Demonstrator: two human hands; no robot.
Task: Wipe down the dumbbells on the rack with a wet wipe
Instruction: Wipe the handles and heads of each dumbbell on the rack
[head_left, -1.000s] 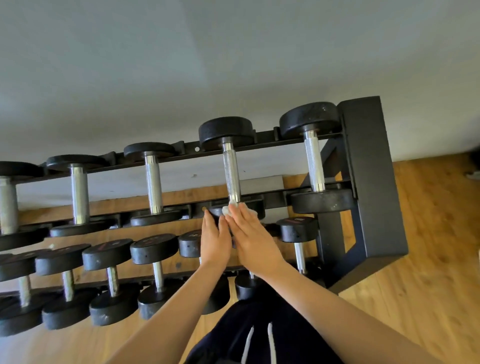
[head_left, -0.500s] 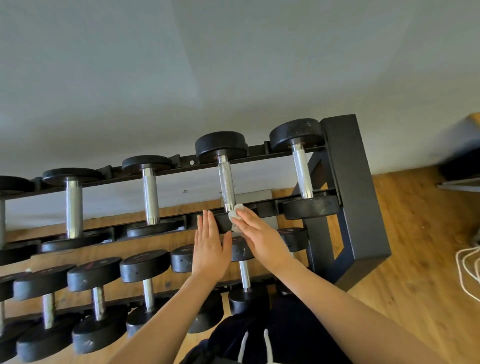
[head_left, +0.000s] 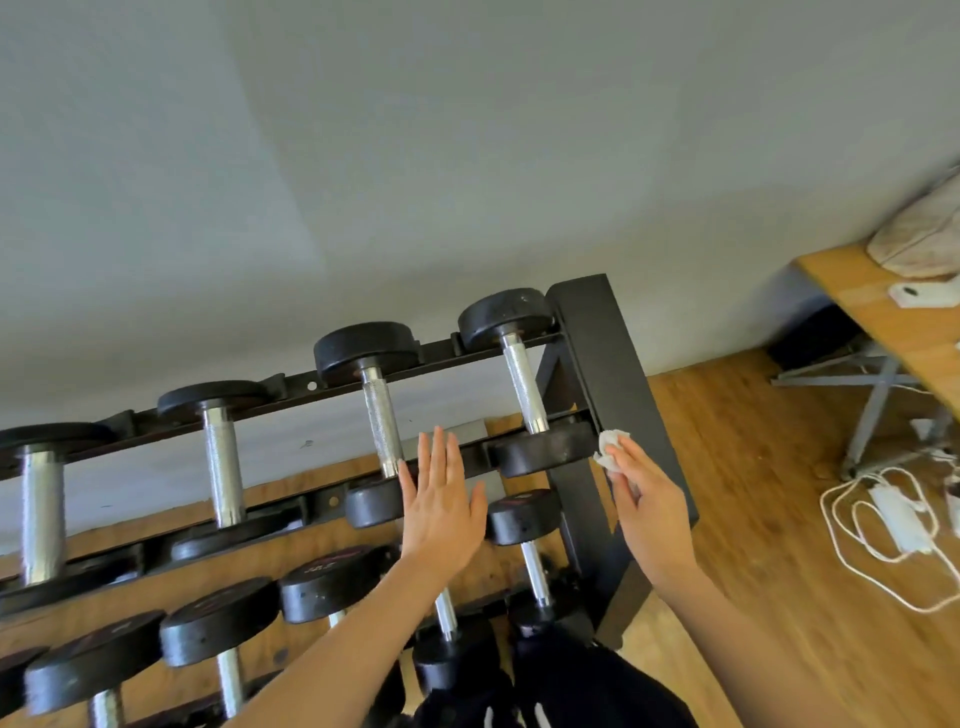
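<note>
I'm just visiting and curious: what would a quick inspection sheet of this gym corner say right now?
Surface: black two-tier rack on a wooden floor.
Job's things: dumbbells fill both tiers; crumpled wet wipe sits at the near head of the rightmost upper dumbbell.
Clutter: a small white device and a pale bundle on the wooden table.
Grippers: left hand flat, fingers straight, holding nothing; right hand pinches the wipe.
Cables: white cord with adapter coiled on the floor.
Surroundings: plain grey wall.
</note>
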